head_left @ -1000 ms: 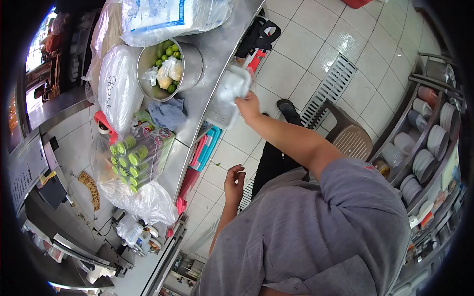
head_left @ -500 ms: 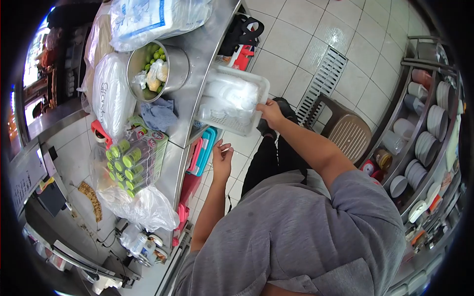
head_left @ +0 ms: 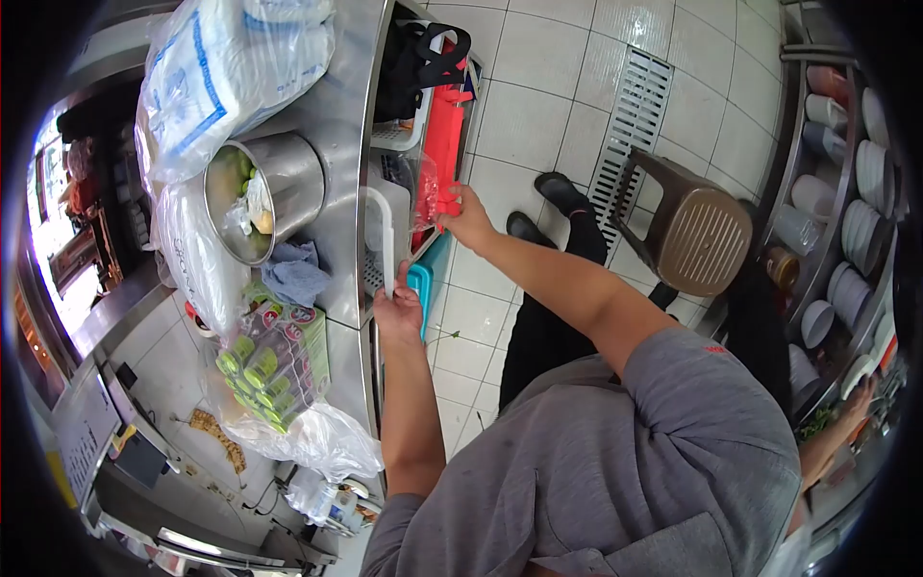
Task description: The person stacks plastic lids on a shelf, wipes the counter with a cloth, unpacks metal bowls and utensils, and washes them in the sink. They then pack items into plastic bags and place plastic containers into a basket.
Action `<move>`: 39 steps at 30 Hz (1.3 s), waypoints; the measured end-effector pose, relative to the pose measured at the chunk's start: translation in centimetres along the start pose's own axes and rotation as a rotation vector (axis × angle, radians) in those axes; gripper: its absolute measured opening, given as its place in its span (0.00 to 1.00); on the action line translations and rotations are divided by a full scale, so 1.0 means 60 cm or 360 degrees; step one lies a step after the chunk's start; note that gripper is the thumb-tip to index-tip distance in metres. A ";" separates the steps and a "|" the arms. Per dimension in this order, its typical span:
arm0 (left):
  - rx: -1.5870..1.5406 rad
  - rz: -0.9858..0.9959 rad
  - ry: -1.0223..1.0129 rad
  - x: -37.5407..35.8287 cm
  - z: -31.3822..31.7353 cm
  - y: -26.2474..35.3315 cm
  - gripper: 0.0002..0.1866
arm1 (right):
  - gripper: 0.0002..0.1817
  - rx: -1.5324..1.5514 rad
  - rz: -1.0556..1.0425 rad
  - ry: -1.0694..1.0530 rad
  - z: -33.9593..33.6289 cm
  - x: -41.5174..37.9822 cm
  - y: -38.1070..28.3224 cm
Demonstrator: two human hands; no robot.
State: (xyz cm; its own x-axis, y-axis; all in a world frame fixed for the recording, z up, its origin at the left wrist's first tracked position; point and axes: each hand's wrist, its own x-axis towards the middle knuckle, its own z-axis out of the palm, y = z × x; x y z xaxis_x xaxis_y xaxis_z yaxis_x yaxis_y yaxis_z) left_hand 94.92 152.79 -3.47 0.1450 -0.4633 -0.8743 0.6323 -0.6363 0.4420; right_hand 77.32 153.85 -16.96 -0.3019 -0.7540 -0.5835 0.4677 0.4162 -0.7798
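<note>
Fingers of my left hand (head_left: 398, 306) are bent against the near end of a white plastic basket (head_left: 388, 240) that sits mostly beneath the steel counter, so its contents are largely hidden. My right hand (head_left: 468, 221) has its fingers closed at the edge of a red plastic container (head_left: 443, 144) beside the basket. Clear plastic (head_left: 423, 188) lies between the basket and the red container, close to my right fingertips. Below my hands, a turquoise plastic container (head_left: 420, 288) sticks out from under the counter.
On the steel counter (head_left: 341, 144) are a metal pot (head_left: 293, 183) with green limes, a blue cloth (head_left: 293, 274), packed green-capped bottles (head_left: 260, 375) and plastic-wrapped goods. A brown stool (head_left: 707, 236) stands near the floor drain (head_left: 630, 125). Another person's arm (head_left: 836, 438) reaches toward the dish rack at right.
The white basket has gone from out over the floor to under the counter. My right hand has left its rim for the red container; my left hand has risen to the basket. Another person has appeared.
</note>
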 end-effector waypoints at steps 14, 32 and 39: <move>-0.0220 -0.0199 -0.0182 -0.038 -0.027 -0.017 0.22 | 0.27 0.0041 0.0191 -0.0083 0.059 0.108 -0.014; -0.0028 0.0014 -0.0132 -0.084 0.007 -0.049 0.22 | 0.05 0.0285 -0.0075 0.0409 0.072 0.074 -0.006; -0.0032 0.0033 -0.0143 -0.070 -0.017 -0.034 0.21 | 0.12 0.0820 0.0103 0.0379 0.119 0.062 -0.031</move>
State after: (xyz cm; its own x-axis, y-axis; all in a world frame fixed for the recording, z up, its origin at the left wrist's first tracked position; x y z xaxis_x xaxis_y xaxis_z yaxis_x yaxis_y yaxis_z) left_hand 93.80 156.67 -0.93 0.0899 -0.5303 -0.8430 0.6450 -0.6139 0.4550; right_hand 81.27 146.65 -16.06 -0.4099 -0.5751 -0.7080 0.8182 0.1112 -0.5640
